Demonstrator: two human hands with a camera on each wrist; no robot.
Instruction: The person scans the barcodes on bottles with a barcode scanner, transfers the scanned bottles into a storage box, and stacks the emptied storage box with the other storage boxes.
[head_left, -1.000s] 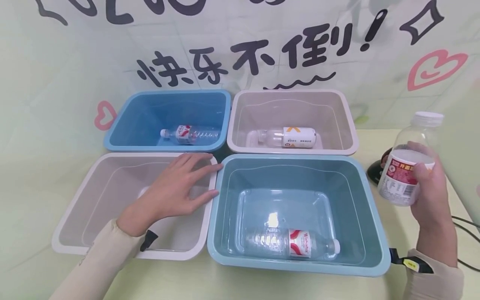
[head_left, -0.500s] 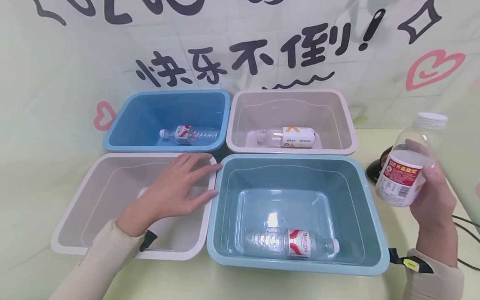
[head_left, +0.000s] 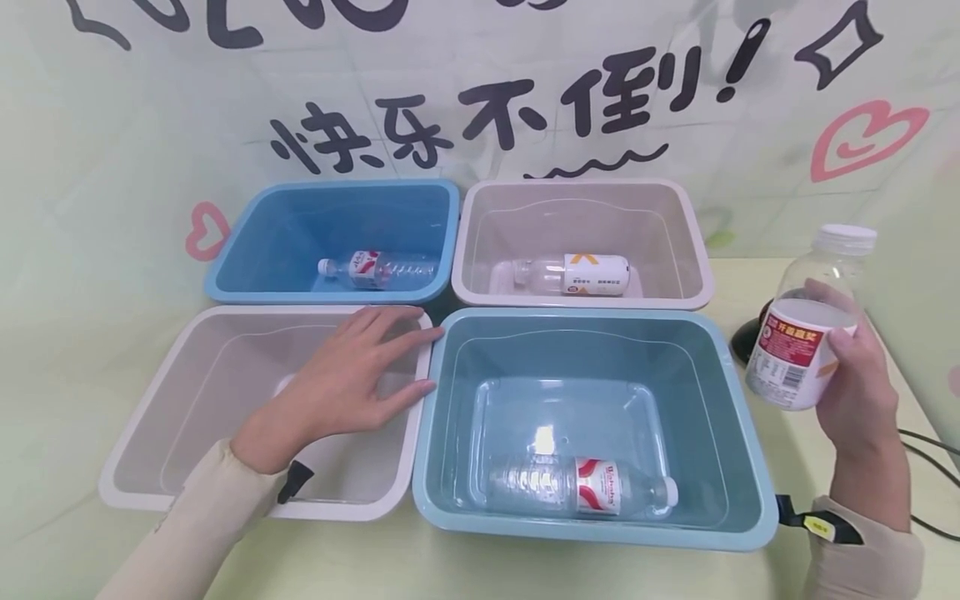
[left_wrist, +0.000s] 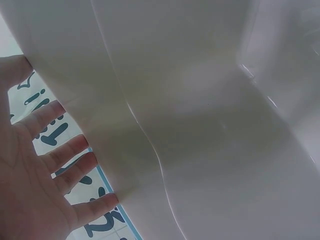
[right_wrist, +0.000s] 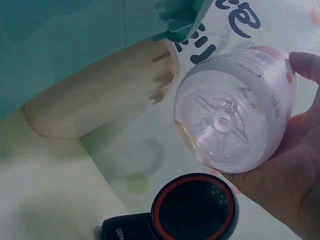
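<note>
1. Head view: right hand has its thumb and fingers curled round the capped clear bottle, which is held up in the air, a bit tilted, off to the right of the teal bin. Left hand is relaxed with fingers spread, lying across the inner rim of the front-left bin. Other bottles lie on their sides in the blue bin, the back-right bin and the teal one. My take: that mid-body hold is a good one, since the label faces out and the cap stays free. Thin plastic probably dents, so I'd go easy on the squeeze.

2. Left wrist view: fingertips just touch the bin's edge, nothing gripped. Can't see any reason to press harder; a light touch should steady it fine.

3. Right wrist view: the bottle's base faces the camera, with the palm up against its side. The black round gadget with the red ring shows just below it here, so I'd keep that base high enough not to knock it, and mind the teal rim too.
</note>
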